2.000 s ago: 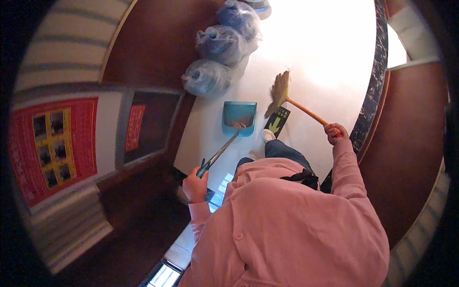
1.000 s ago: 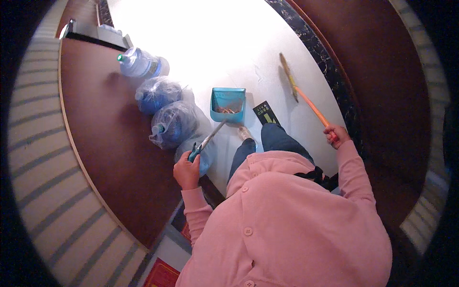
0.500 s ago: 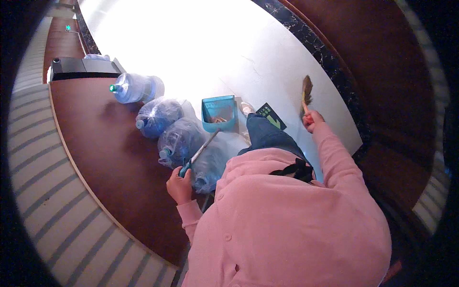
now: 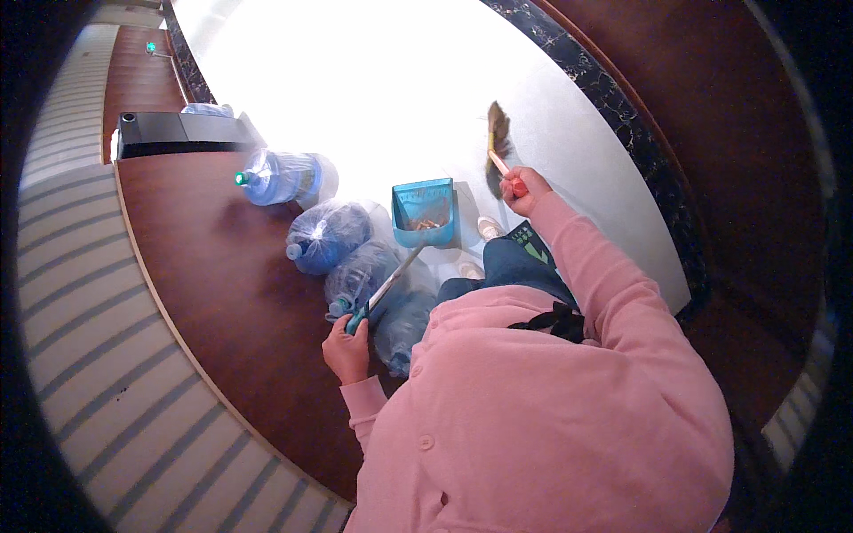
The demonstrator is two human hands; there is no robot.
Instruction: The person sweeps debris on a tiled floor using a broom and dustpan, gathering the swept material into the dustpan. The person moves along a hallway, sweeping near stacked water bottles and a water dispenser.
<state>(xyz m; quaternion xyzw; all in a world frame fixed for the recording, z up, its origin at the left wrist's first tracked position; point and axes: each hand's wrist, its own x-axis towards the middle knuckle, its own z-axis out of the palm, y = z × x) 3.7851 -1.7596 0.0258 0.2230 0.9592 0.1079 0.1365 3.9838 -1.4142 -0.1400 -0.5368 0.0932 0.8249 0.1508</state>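
Note:
My left hand [image 4: 345,348] is closed round the handle of a blue long-handled dustpan [image 4: 410,238]. The pan rests on the pale floor ahead of me, with some brownish debris lying inside it. In my right hand [image 4: 526,190] is the red-and-yellow handle of a broom [image 4: 498,133], gripped near its red end. The broom's brown bristles are at the floor, to the right of the pan and apart from it. My shoes [image 4: 488,228] stand just right of the dustpan.
Several large blue water bottles, one with a green cap [image 4: 283,178] and others in plastic wrap [image 4: 330,233], lie in a row along the brown wall [image 4: 213,266] at left. A dark box-shaped object [image 4: 182,133] stands beyond them. Black marbled edging [image 4: 604,84] borders the floor at right.
My right hand has swung the broom left, closer to the dustpan. My left hand still holds the dustpan handle. The whole view has shifted slightly.

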